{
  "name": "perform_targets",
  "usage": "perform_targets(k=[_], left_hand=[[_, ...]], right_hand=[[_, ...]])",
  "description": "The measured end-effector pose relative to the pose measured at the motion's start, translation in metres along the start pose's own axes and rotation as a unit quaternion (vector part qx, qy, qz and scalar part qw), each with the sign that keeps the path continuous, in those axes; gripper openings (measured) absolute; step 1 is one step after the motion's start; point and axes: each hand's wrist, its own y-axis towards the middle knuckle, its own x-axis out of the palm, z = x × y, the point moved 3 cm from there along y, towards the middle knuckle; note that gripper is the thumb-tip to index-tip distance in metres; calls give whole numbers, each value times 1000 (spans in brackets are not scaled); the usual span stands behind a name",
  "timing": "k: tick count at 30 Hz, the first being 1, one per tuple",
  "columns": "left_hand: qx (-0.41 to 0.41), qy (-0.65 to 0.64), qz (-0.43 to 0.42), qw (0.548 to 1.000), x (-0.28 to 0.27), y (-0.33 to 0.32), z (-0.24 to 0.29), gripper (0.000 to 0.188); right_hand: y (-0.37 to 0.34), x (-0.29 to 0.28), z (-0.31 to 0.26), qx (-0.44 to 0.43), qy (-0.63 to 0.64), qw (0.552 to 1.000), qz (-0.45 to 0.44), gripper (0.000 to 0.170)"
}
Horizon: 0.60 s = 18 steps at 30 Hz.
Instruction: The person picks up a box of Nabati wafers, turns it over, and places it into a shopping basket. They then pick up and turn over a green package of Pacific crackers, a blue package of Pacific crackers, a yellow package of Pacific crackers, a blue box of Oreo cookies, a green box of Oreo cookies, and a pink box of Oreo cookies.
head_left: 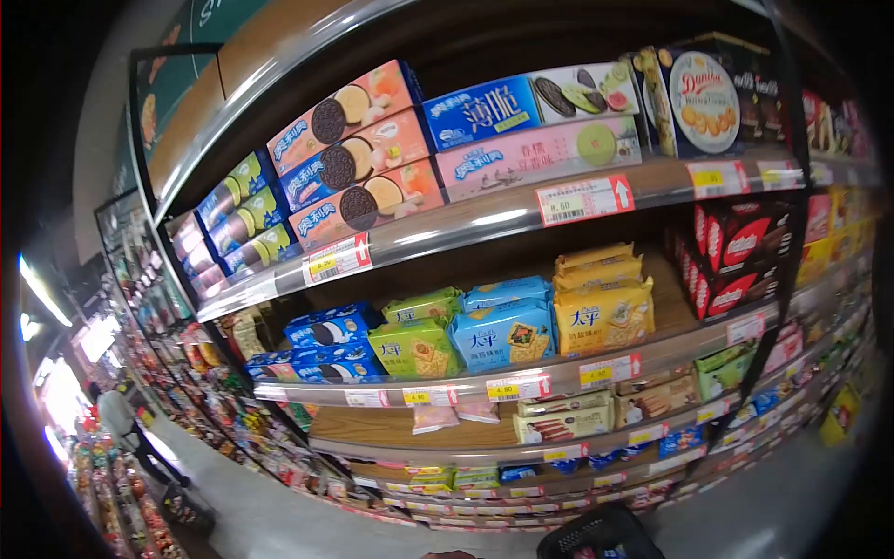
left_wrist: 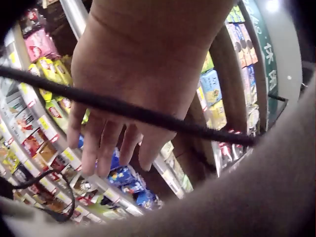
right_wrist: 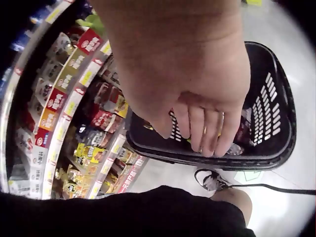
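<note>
In the left wrist view my left hand [left_wrist: 133,94] hangs with its fingers spread and nearly straight, holding nothing. Shelves of packaged snacks lie beyond it. My right hand [right_wrist: 197,103] is over a black shopping basket [right_wrist: 269,160] in the right wrist view, its fingers slightly bent and overlapping the basket's opening. A ring shows on one finger, and no held thing is visible. Several packages [right_wrist: 242,126] lie in the basket, partly hidden by the hand. The same basket shows at the bottom of the head view, where a sliver of skin [head_left: 449,555] also appears.
Ahead, a shelf carries Oreo boxes [head_left: 358,200], a Danisa box [head_left: 703,102] and yellow cracker packs [head_left: 601,317]. Price tags [head_left: 585,198] line the shelf edges. Another person [head_left: 121,419] stands down the aisle at left. A shoe [right_wrist: 212,180] is beside the basket.
</note>
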Motion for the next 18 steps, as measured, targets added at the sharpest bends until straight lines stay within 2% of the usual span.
perform_targets(k=[4,8,9,10,12,15,18], left_hand=[[88,-12,-117,989,-16,10,21,36],[282,-91,-217,930,-24,13,99,31],[292,-64,-262,918,-22,14,120,32],[302,-34,-302,904,-19,16,141,32],[392,12,-274,878,-11,13,186,31],[509,51,-222,830,15,11,215,30],[442,225,-201,845,55,27,218,30]], right_hand=[[3,-9,26,-65,-78,994,-30,36],[26,5,82,-188,-155,966,-86,36],[44,13,101,-229,-166,954,-98,36],[26,0,86,-208,-174,958,-99,36],[10,-27,51,-162,-178,967,-83,35],[3,-59,5,-142,-183,971,-63,34],[1,-101,-44,-134,-192,971,-49,33]])
